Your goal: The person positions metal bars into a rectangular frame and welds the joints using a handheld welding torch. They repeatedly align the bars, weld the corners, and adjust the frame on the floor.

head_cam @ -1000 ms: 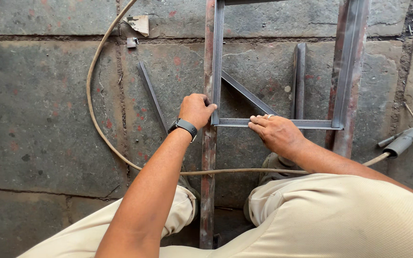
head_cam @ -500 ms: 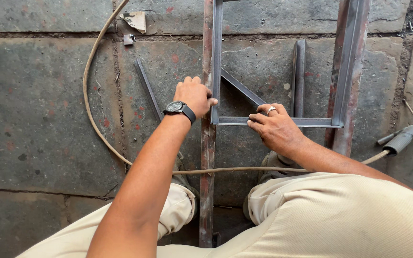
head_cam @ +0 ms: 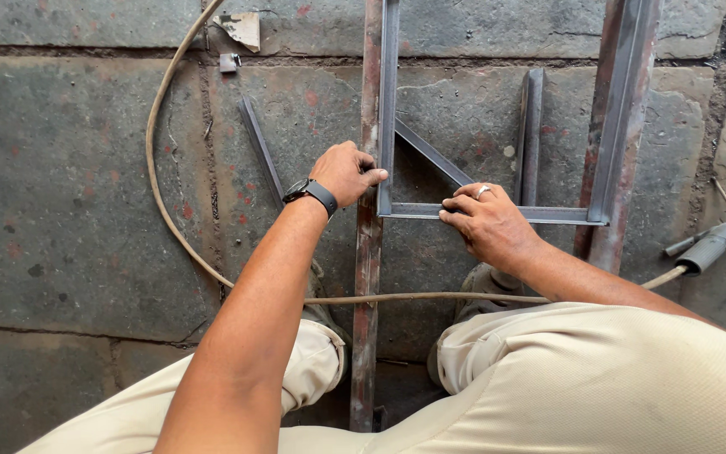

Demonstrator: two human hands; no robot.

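Rough grey stone slabs with gritty seams and rusty flecks make up the floor under you. Nearest, your knees in pale beige trousers flank a long rusted steel bar that runs away from you. A smooth tan cable crosses it just past your knees and curves off to the left; its other end reaches a grey cylindrical holder on the right. Your left hand, with a dark watch on the wrist, curls over the rusted bar, thumb pressed against the upright angle iron. Your right hand, ring on one finger, lies flat with fingertips pinching the grey cross piece where the short diagonal brace meets it. Beyond, a second rusty rail closes the frame on the right. Two loose strips lie flat on the stone: one slanted strip at left, one channel piece inside the frame.
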